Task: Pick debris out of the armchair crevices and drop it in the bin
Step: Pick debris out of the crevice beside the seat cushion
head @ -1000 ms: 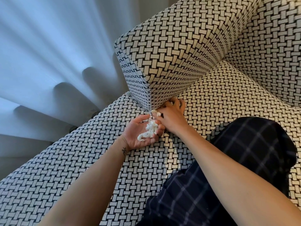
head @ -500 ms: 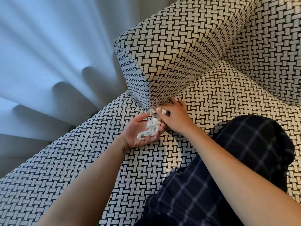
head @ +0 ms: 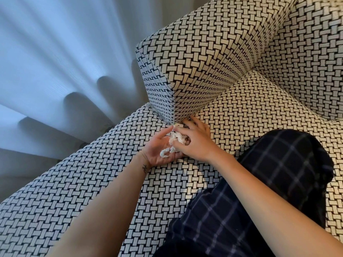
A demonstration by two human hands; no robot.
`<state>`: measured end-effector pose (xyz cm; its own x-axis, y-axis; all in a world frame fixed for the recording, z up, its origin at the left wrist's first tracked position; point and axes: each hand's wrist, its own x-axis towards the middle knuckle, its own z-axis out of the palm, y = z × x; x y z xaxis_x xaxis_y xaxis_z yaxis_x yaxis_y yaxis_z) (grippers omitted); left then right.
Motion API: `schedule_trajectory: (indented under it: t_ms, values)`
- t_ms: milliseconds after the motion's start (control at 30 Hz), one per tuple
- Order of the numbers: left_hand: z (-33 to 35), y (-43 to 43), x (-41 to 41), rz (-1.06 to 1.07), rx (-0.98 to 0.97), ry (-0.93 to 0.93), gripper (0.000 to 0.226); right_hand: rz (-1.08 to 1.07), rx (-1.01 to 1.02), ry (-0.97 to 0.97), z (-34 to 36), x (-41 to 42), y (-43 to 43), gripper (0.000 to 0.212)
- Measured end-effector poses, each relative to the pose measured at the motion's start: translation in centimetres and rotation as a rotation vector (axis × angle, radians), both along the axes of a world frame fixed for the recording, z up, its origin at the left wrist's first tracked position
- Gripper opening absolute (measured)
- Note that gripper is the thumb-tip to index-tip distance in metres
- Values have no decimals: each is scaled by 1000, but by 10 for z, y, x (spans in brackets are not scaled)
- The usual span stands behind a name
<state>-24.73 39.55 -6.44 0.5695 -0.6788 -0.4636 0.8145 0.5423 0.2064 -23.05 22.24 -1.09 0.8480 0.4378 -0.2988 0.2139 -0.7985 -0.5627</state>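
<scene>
The armchair point(head: 250, 112) is covered in black-and-white woven fabric. My left hand point(head: 157, 147) lies palm up on the seat cushion, cupped under a small heap of white paper scraps point(head: 173, 142). My right hand point(head: 194, 140) rests over that palm, its fingers on the scraps. Another white scrap point(head: 177, 125) sits in the crevice where the armrest's front corner point(head: 171, 101) meets the seat, just above my fingertips. No bin is in view.
A pale blue pleated curtain point(head: 61, 58) hangs to the left of the chair. My leg in dark checked trousers point(head: 259, 191) lies across the seat at lower right. The chair's backrest point(head: 311, 58) rises at upper right.
My right hand has come away from the crevice and now lies over the scraps in my left palm. The left hand has stayed in place.
</scene>
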Motion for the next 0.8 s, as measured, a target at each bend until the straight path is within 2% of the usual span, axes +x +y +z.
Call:
schedule_trajectory:
  t_ms: [100,300,400,467,533,600,667,800]
  values:
    - [1,0,-3,23,55,-5,41,-13,40,36,6,-3,0,66]
    - [3,5,-8,51,70,12,36,-70,169,100,23,-9,-2,67]
    - [4,5,-11,134,15,80,37,-210,304,184,21,-7,-4,57]
    - [5,5,-13,162,-21,66,46,-344,379,152,13,-1,-1,46]
    - [9,4,-14,166,-10,52,48,-368,284,42,5,6,2,39]
    - [12,4,-14,190,-9,79,39,-331,157,-27,1,13,5,35]
    - [13,7,-16,206,-21,82,34,-288,55,-45,0,21,7,36]
    - [11,9,-15,200,-70,34,43,-213,-117,-48,0,34,13,44]
